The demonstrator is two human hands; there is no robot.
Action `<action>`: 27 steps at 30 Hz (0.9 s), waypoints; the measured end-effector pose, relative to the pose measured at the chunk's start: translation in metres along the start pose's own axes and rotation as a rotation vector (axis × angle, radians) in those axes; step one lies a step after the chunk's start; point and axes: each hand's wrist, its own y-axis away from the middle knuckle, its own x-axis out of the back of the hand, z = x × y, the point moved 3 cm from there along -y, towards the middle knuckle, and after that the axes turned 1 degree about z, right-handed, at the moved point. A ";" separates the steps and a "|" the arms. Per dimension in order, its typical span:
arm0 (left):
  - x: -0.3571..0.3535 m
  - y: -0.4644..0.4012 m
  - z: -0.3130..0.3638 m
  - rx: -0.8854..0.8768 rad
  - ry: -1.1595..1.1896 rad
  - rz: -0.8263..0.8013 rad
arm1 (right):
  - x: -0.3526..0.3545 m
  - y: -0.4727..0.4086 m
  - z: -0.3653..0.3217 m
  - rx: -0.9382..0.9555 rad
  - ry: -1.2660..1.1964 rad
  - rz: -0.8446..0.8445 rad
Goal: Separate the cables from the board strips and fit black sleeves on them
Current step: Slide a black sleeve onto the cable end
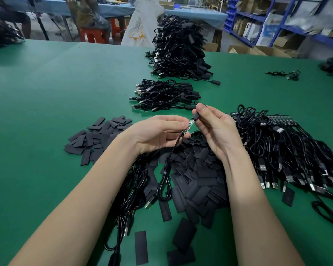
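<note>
Two bare hands meeting above a green table [46,112], mid-fit on one cable. Left hand [158,131] pinching a small green board [188,125] between thumb and forefinger, with its black cable [167,169] hanging down in a loop to the table. Right hand [215,129] clamped by the fingertips on a black sleeve [196,116], open end just beside the board's free tip and apparently not yet over it. Underneath, a loose heap of sleeves [196,169]; to the right, board strips [277,120] with cables attached; farther back, a bundle of finished cables [165,95]. Likely trouble from here: a flattened sleeve mouth catching on a board corner or on the parts soldered to it, if brought in at a slant or not squeezed open first. Pushing harder then risking a bent board or strained red and black wires at the solder end, right at the left-hand grip. Too light a pinch, and a board twisting away or sliding back toward the palm. Also possible: the hanging loop snagging in the heap below and tugging the board off line. Sleeve mouth open or pressed flat: impossible to tell behind the fingers.
</note>
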 end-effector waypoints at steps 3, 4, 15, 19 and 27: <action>0.000 0.000 0.001 -0.003 -0.028 0.018 | 0.001 -0.001 0.000 -0.001 0.039 -0.017; 0.000 0.000 0.001 -0.010 -0.043 0.028 | 0.001 -0.001 0.000 0.003 0.062 -0.023; 0.001 -0.002 0.000 -0.125 -0.153 0.100 | 0.001 -0.003 0.006 -0.022 0.102 -0.016; 0.007 0.003 0.005 -0.160 -0.479 0.115 | 0.005 -0.004 0.008 -0.033 0.080 0.036; 0.009 0.003 0.009 -0.351 -0.625 0.285 | 0.001 -0.007 0.017 -0.049 0.076 0.120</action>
